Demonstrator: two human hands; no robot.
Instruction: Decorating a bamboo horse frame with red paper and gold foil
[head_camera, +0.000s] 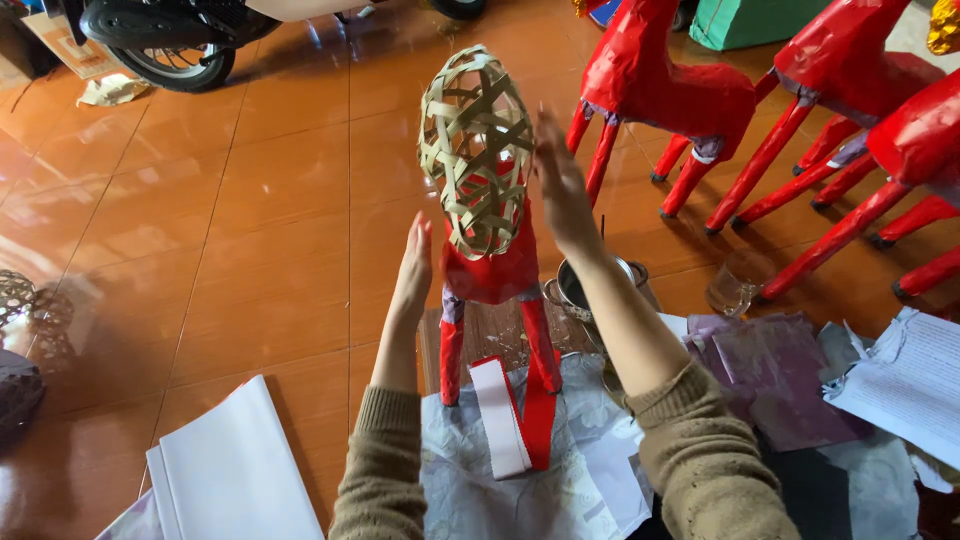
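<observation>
A paper animal figure stands upright in front of me, with a red-papered body and legs (492, 270) and a bare woven bamboo head frame (476, 150). My left hand (413, 270) presses flat against the left side of the red body. Raised beside the bamboo frame, my right hand (560, 185) touches its right edge with fingers extended. A red and white paper strip (515, 415) lies folded on the crumpled paper sheet (480, 480) under the figure's legs.
Several finished red paper animals (680, 90) stand at the right. A metal pot (580, 285) and a glass cup (735, 280) sit behind my right arm. White sheets (235, 470) lie at the lower left, purple paper (770, 375) and printed paper (910, 380) at the right. A scooter wheel (180, 65) is at the top left.
</observation>
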